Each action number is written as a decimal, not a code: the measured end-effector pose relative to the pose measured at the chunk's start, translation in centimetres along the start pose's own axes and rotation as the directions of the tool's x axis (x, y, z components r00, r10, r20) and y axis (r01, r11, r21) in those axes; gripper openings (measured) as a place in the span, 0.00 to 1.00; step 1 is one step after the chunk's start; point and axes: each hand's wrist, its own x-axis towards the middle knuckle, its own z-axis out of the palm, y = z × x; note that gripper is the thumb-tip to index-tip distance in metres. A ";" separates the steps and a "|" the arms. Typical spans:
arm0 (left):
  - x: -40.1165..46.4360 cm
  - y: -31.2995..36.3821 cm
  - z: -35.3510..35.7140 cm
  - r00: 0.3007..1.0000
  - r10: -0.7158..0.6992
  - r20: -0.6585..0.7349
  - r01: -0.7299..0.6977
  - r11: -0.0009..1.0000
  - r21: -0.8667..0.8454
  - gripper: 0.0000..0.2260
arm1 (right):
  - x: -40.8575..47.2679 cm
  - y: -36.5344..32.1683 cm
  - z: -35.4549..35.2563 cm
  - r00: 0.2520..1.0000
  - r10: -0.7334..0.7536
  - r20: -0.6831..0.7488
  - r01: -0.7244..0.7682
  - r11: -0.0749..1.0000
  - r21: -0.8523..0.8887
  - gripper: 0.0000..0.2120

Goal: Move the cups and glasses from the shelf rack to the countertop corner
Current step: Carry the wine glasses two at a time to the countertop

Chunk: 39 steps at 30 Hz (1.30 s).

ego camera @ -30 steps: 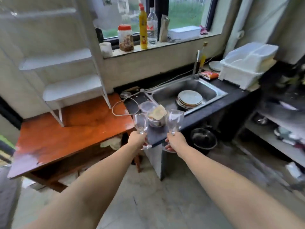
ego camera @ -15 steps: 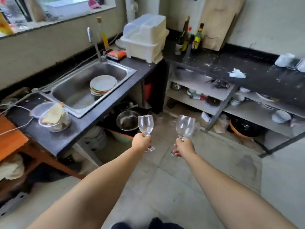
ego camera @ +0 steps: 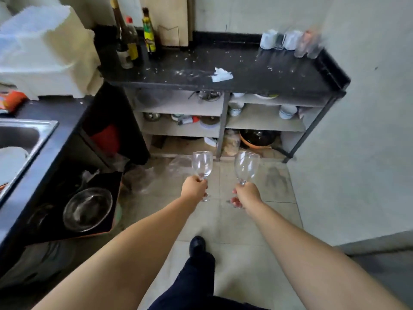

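My leg and shoe: nearest to me, low in the middle, a dark trouser leg (ego camera: 196, 285) and a black shoe (ego camera: 197, 243) on the pale tiled floor (ego camera: 234, 222).
My left grip: my left hand (ego camera: 194, 188) is curled tight round the stem of a clear wine glass (ego camera: 202, 164), held upright over the floor with its bowl above my knuckles.
My right grip: my right hand (ego camera: 247, 194) is curled round the stem of a second clear wine glass (ego camera: 246, 167), also upright, tilted slightly to the right. The two glasses are near each other but apart.
To my left: a dark surface with a steel sink (ego camera: 24, 135); white plates lie in it, blurred. Below it sits a shiny metal bowl (ego camera: 87, 209).
Further left: a white plastic bin (ego camera: 44, 54) stands on that surface beyond the sink.
Ahead: a black surface (ego camera: 257, 72) on a metal frame, speckled with white crumbs, with a crumpled white tissue (ego camera: 221, 74) near its middle.
Under it: shelves (ego camera: 266, 120) holding bowls and small kitchen things, too blurred to name.
Far left of that surface: three bottles (ego camera: 134, 39) stand close together by the wall.
Far right corner: a cluster of cups and glasses (ego camera: 290, 42) stands in the corner of the black surface against the wall, blurred, well apart from the two glasses I am holding.
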 end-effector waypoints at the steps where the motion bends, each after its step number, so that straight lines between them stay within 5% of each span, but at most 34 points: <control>1: 1.2 0.9 0.5 1.000 0.007 0.010 -0.007 1.000 0.000 0.09 | 1.1 -0.9 -0.3 1.000 0.013 -0.011 -0.013 1.000 0.012 0.09; 12: 14.9 16.1 6.8 0.995 0.041 0.094 -0.044 0.999 0.025 0.07 | 14.3 -13.1 -7.8 0.990 0.017 -0.139 0.004 0.989 0.148 0.04; 19: 21.9 24.2 15.2 0.993 0.046 0.113 -0.049 0.998 0.030 0.12 | 24.5 -19.1 -15.8 0.987 -0.034 -0.156 0.051 0.993 0.110 0.05; 27: 28.8 34.4 23.4 0.997 0.051 0.057 -0.048 0.998 -0.050 0.06 | 35.5 -27.0 -25.0 0.991 -0.085 -0.106 0.087 0.996 0.011 0.05; 39: 44.4 45.0 27.9 0.999 0.001 0.037 0.001 0.999 -0.047 0.10 | 51.5 -37.1 -26.9 0.994 -0.089 -0.060 0.086 0.995 -0.044 0.08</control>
